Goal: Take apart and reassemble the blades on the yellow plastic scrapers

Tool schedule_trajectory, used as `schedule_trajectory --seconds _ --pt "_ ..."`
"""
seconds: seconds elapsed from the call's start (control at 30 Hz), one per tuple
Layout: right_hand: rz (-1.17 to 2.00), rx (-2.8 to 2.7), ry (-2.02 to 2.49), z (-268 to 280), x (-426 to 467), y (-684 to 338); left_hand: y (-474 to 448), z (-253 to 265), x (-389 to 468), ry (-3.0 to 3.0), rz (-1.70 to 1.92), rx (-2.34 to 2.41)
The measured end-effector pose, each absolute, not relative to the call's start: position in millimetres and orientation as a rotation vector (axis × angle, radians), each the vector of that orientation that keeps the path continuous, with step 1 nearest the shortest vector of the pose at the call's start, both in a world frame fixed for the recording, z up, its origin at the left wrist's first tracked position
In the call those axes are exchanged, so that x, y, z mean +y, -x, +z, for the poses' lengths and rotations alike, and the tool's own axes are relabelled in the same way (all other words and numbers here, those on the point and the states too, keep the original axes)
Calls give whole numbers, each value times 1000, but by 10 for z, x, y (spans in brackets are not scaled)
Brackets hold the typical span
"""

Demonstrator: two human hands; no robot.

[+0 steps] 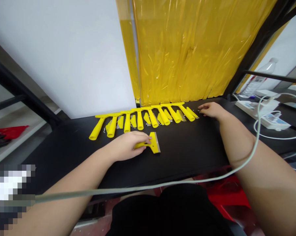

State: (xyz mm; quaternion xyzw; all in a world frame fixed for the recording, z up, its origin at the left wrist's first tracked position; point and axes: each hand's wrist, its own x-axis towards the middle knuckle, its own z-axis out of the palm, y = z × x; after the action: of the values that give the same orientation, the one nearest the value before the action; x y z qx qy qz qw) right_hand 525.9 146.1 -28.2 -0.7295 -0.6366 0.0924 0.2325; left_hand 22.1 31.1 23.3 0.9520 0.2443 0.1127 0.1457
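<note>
My left hand (127, 145) is wrapped round the handle of a yellow scraper (153, 144), whose head and thin metal blade point right, low over the black table. My right hand (211, 110) is at the right end of the row, thumb and fingertips drawn together at the tabletop. Whatever is between those fingertips is too small to make out. Several yellow scraper handles (139, 120) lie side by side along the back of the table, with hollow ends toward me. Among them are small yellow clamp plates (161, 119), metal blades and tiny metal bits (104, 130).
The black table (184, 150) meets a white panel (88, 59) and yellow plastic sheeting (187, 55) behind. At right are white power strips (270, 119) and a plastic bottle (258, 78). A pale cable (162, 186) crosses in front of me. A red stool (228, 193) shows below.
</note>
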Motion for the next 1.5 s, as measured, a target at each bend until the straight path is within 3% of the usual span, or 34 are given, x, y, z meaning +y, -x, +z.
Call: schedule_trajectory --seconds 0.73,1.0,1.23,1.5 --pt "-71 -1855 2007 -306 1561 -4944 -223 248 317 -2724 375 649" --pt "-40 -1818 2062 -251 1484 -4943 -224 232 335 -2735 384 643" --pt "-143 -1927 2179 -207 1213 -4990 -225 221 348 -2752 377 638" --pt "-241 -2011 2018 -333 617 -5017 -234 232 344 -2750 359 657"
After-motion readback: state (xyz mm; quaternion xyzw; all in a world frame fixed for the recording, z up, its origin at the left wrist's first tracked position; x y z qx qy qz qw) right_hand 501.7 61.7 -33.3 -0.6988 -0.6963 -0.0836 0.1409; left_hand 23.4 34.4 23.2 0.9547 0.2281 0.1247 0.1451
